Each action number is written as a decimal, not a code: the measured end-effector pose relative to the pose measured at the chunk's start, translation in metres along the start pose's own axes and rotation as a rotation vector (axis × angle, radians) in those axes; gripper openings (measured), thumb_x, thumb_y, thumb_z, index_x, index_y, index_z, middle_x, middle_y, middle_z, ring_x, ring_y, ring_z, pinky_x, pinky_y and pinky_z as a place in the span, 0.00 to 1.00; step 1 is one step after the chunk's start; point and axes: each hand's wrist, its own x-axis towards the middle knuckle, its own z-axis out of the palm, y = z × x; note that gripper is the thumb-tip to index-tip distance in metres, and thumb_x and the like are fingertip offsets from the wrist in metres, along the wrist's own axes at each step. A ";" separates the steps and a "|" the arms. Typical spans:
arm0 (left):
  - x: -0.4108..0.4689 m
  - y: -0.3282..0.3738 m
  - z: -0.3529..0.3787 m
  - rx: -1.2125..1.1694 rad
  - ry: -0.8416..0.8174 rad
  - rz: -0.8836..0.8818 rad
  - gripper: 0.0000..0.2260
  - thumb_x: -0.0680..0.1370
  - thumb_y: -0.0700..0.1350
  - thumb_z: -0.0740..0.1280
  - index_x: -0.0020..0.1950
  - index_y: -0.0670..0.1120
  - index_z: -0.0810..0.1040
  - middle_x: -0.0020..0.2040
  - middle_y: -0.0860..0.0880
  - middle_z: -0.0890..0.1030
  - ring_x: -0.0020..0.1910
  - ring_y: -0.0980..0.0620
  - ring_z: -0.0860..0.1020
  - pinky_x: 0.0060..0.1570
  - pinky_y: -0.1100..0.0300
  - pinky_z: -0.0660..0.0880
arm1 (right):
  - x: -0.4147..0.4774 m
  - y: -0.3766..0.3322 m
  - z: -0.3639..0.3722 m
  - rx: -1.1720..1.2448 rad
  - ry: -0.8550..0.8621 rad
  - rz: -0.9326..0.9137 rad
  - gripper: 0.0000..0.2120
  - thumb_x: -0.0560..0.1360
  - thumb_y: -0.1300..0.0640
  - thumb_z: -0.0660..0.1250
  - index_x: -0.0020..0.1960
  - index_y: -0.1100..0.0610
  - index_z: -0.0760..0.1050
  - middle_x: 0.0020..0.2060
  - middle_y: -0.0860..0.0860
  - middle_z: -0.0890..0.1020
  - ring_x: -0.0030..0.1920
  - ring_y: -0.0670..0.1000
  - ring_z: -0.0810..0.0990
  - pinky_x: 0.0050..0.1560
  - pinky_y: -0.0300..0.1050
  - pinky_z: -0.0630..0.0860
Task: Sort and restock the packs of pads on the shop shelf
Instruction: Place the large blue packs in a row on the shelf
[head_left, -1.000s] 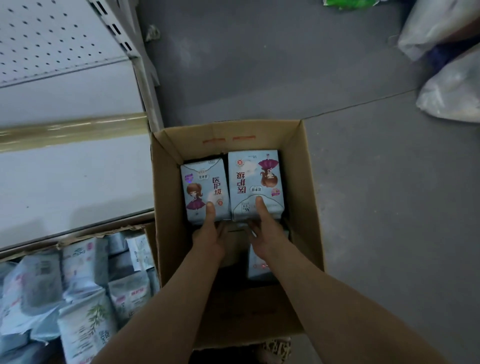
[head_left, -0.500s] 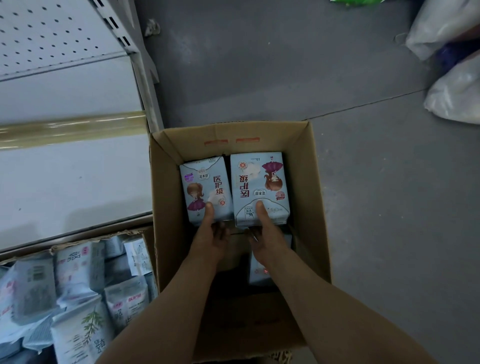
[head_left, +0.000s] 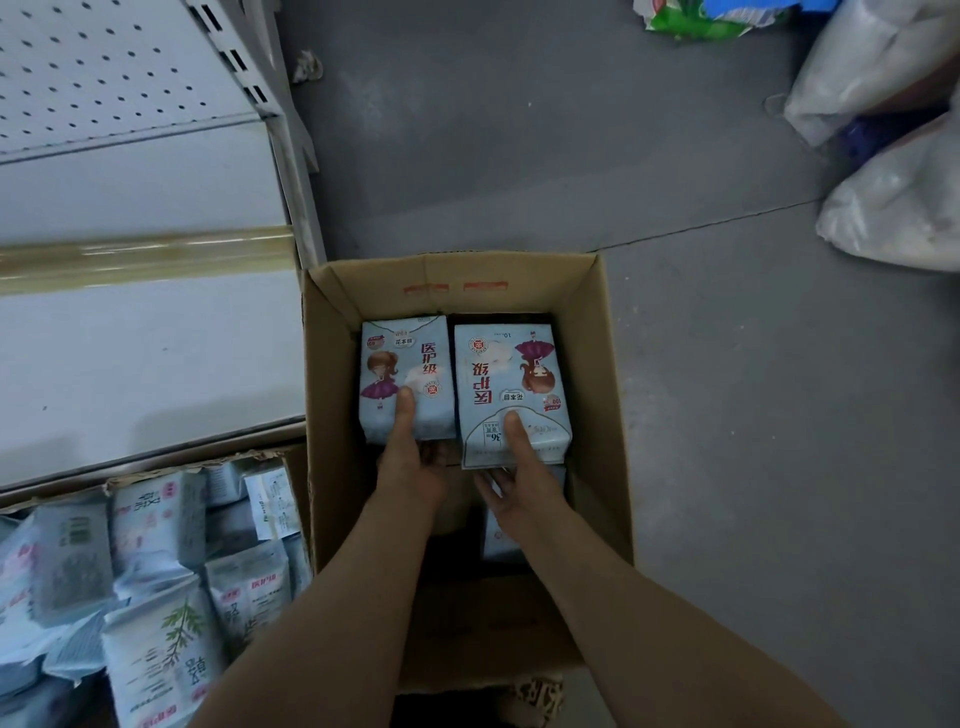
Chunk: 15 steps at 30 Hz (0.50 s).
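Cardboard box (head_left: 608, 364) is set on the floor beside the shelf (head_left: 145, 364). Two pale-blue packs are counted inside it, side by side. Left pack (head_left: 415, 358) is pinched at its near edge by the left grip (head_left: 410, 462), thumb on its face. Right pack (head_left: 511, 374) is pinched likewise by the right grip (head_left: 519, 480). Both are judged light, soft and film-slick, best held at the edges. A third pack (head_left: 496, 540) is partly seen beneath.

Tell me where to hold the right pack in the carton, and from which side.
Grip the right pack at its near short end, from the person's side, thumb on top, fingers beneath, as the right hand does. It lies flat, and the left pack and the carton wall crowd its long sides.
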 end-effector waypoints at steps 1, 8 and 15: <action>-0.007 0.001 0.001 -0.002 0.013 -0.004 0.07 0.80 0.48 0.69 0.52 0.46 0.77 0.35 0.46 0.86 0.31 0.49 0.85 0.24 0.56 0.78 | -0.008 0.000 -0.001 0.002 0.020 0.013 0.20 0.71 0.47 0.77 0.61 0.49 0.78 0.56 0.52 0.85 0.59 0.54 0.82 0.63 0.53 0.78; -0.070 0.012 -0.025 0.095 0.016 -0.036 0.15 0.76 0.49 0.73 0.60 0.47 0.78 0.49 0.45 0.87 0.41 0.47 0.86 0.32 0.52 0.82 | -0.078 0.005 -0.016 -0.053 0.045 0.028 0.34 0.63 0.42 0.83 0.65 0.50 0.78 0.58 0.51 0.85 0.62 0.55 0.81 0.68 0.59 0.74; -0.167 0.038 -0.035 0.167 -0.048 -0.004 0.17 0.76 0.48 0.73 0.64 0.49 0.77 0.53 0.46 0.86 0.48 0.46 0.86 0.40 0.47 0.82 | -0.193 -0.016 -0.011 -0.085 0.078 0.048 0.21 0.70 0.45 0.78 0.60 0.51 0.78 0.56 0.52 0.85 0.60 0.55 0.80 0.69 0.57 0.73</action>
